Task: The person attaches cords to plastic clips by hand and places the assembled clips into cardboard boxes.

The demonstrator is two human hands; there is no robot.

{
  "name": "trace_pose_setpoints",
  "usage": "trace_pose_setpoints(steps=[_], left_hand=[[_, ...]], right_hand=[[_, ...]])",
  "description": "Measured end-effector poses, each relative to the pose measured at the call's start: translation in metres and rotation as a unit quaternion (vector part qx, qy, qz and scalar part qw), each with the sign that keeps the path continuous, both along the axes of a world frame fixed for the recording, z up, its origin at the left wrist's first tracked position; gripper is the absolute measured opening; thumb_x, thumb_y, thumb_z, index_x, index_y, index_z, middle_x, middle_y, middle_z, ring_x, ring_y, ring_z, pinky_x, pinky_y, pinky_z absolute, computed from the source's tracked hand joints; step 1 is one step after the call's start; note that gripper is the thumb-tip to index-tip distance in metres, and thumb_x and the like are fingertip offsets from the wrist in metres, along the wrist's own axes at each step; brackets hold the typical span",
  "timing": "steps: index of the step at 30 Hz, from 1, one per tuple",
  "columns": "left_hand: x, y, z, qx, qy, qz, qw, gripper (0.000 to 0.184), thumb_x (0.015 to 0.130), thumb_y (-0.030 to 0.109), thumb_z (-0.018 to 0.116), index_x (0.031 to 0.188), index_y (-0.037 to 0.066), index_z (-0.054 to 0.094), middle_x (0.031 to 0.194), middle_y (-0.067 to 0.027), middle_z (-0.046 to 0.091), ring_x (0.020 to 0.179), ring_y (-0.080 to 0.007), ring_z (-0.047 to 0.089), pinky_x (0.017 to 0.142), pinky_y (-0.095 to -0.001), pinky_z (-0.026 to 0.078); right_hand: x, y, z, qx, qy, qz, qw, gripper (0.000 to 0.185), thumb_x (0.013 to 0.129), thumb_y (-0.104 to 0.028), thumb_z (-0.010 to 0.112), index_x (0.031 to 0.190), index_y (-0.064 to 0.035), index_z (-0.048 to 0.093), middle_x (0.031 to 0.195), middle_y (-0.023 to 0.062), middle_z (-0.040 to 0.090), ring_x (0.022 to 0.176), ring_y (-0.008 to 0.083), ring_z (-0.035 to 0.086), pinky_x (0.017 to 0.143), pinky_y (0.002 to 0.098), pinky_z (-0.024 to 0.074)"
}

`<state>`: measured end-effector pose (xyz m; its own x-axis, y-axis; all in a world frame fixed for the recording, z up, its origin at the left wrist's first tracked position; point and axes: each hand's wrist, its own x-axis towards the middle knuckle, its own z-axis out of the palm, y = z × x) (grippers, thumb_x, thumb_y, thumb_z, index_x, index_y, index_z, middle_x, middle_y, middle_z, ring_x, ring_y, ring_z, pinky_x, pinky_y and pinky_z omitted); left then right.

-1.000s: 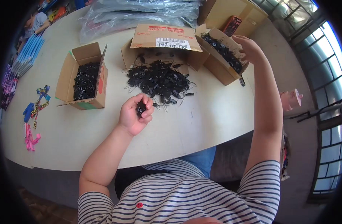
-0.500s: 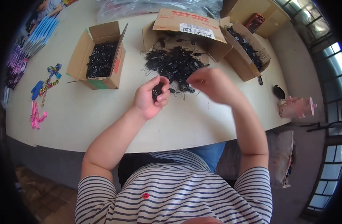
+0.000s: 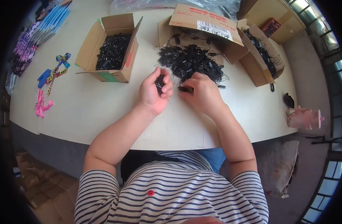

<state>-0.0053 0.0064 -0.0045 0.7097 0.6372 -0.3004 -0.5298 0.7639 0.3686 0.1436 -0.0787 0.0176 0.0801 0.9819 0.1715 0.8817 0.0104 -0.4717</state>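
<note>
My left hand (image 3: pixel 156 91) is curled round some small black pieces (image 3: pixel 159 84), palm turned up. Close to its right, my right hand (image 3: pixel 202 93) pinches a black piece (image 3: pixel 186 89) at the near edge of a loose pile of black looped pieces (image 3: pixel 191 61). That pile spills from an open carton with a label (image 3: pixel 204 22). Left of it stands an open box (image 3: pixel 130 61) filled with black clips (image 3: pixel 113 51). A narrow box (image 3: pixel 253 67) at the right holds more black looped pieces (image 3: pixel 260 48).
Coloured ribbon straps (image 3: pixel 56 76) and a pink strap (image 3: pixel 42 106) lie at the left. Bundles of blue straps (image 3: pixel 51 24) are behind them. A pink cup (image 3: pixel 304 118) stands at the right edge. A phone (image 3: pixel 271 27) rests at the back right beside a large carton (image 3: pixel 290 30).
My right hand has come from the narrow right-hand box down to the pile and now pinches a black piece. The left hand still holds its pieces. The view has shifted, moving the boxes rightward.
</note>
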Motion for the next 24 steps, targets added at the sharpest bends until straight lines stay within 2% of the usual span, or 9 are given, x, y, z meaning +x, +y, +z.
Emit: trace_pose_setpoints(steps=[5, 8, 11, 12, 15, 18, 21, 22, 24], left_hand=[[0.001, 0.0, 0.0, 0.002, 0.01, -0.007, 1.0, 0.022, 0.092, 0.029, 0.043, 0.081, 0.011, 0.05, 0.066, 0.0015, 0.042, 0.05, -0.0075, 0.036, 0.04, -0.0189, 0.024], [0.001, 0.003, 0.001, 0.006, 0.018, -0.014, 1.0, 0.023, 0.092, 0.03, 0.044, 0.079, 0.011, 0.05, 0.066, 0.0016, 0.043, 0.05, -0.0071, 0.036, 0.039, -0.0184, 0.024], [0.001, 0.005, 0.0, 0.023, 0.05, -0.057, 0.997, 0.025, 0.092, 0.032, 0.044, 0.08, 0.011, 0.05, 0.067, 0.0014, 0.043, 0.049, -0.0069, 0.037, 0.038, -0.0182, 0.024], [0.002, 0.003, 0.002, 0.035, 0.063, -0.073, 0.995, 0.026, 0.092, 0.033, 0.044, 0.08, 0.011, 0.05, 0.067, 0.0011, 0.043, 0.049, -0.0069, 0.037, 0.038, -0.0181, 0.024], [0.003, -0.001, 0.006, 0.077, 0.093, -0.113, 0.986, 0.029, 0.092, 0.035, 0.042, 0.081, 0.009, 0.05, 0.067, 0.0, 0.044, 0.049, -0.0068, 0.037, 0.039, -0.0178, 0.025], [0.003, -0.004, 0.006, 0.13, 0.117, -0.131, 0.976, 0.033, 0.092, 0.037, 0.041, 0.084, 0.007, 0.051, 0.069, -0.0016, 0.046, 0.05, -0.0069, 0.038, 0.039, -0.0176, 0.026], [0.005, -0.007, 0.012, 0.17, 0.137, -0.135, 0.966, 0.035, 0.093, 0.037, 0.041, 0.087, 0.004, 0.052, 0.07, -0.0028, 0.049, 0.05, -0.0068, 0.039, 0.04, -0.0174, 0.027], [0.005, -0.008, 0.013, 0.179, 0.137, -0.142, 0.964, 0.035, 0.093, 0.036, 0.042, 0.088, 0.004, 0.053, 0.071, -0.0028, 0.049, 0.049, -0.0066, 0.04, 0.04, -0.0173, 0.027], [0.004, -0.007, 0.01, 0.206, 0.141, -0.155, 0.956, 0.032, 0.092, 0.033, 0.044, 0.088, 0.003, 0.053, 0.07, -0.0027, 0.05, 0.049, -0.0062, 0.04, 0.041, -0.0169, 0.027]], right_hand=[[0.0, -0.001, -0.004, 0.028, 0.007, 0.014, 1.0, 0.018, 0.063, -0.009, 0.069, 0.078, -0.0027, 0.062, 0.086, 0.0096, 0.056, 0.089, 0.0277, 0.054, 0.074, 0.0354, 0.0462], [0.004, -0.001, 0.004, 0.129, 0.084, 0.019, 0.988, 0.019, 0.068, -0.005, 0.068, 0.083, -0.0016, 0.059, 0.088, 0.0086, 0.056, 0.081, 0.0237, 0.055, 0.067, 0.0326, 0.0468], [0.009, -0.002, 0.011, 0.179, 0.247, -0.002, 0.952, 0.019, 0.073, -0.003, 0.067, 0.089, -0.0013, 0.057, 0.086, 0.0072, 0.057, 0.069, 0.0168, 0.054, 0.058, 0.0274, 0.0447], [0.011, -0.003, 0.007, 0.18, 0.294, -0.018, 0.938, 0.018, 0.075, -0.002, 0.066, 0.09, -0.0015, 0.057, 0.081, 0.0062, 0.057, 0.058, 0.012, 0.049, 0.049, 0.0225, 0.0402], [0.011, -0.007, 0.003, 0.235, 0.304, -0.025, 0.923, 0.018, 0.074, -0.002, 0.067, 0.089, -0.0015, 0.058, 0.076, 0.0062, 0.057, 0.054, 0.011, 0.047, 0.045, 0.0219, 0.037], [0.012, -0.009, 0.014, 0.225, 0.232, 0.017, 0.946, 0.018, 0.072, 0.0, 0.068, 0.087, -0.0013, 0.059, 0.076, 0.0073, 0.058, 0.055, 0.0135, 0.051, 0.044, 0.023, 0.0399], [0.012, -0.002, 0.012, 0.247, 0.211, 0.091, 0.942, 0.018, 0.069, 0.001, 0.069, 0.085, -0.001, 0.06, 0.077, 0.0081, 0.059, 0.059, 0.0172, 0.056, 0.047, 0.0257, 0.0451], [0.011, -0.001, 0.012, 0.231, 0.218, 0.097, 0.943, 0.018, 0.068, 0.001, 0.069, 0.084, -0.001, 0.061, 0.078, 0.0087, 0.059, 0.064, 0.0216, 0.059, 0.051, 0.0279, 0.0485], [0.011, 0.0, 0.01, 0.215, 0.201, 0.098, 0.951, 0.019, 0.068, 0.0, 0.069, 0.085, -0.0013, 0.062, 0.078, 0.0088, 0.059, 0.065, 0.022, 0.059, 0.052, 0.0279, 0.0484]])
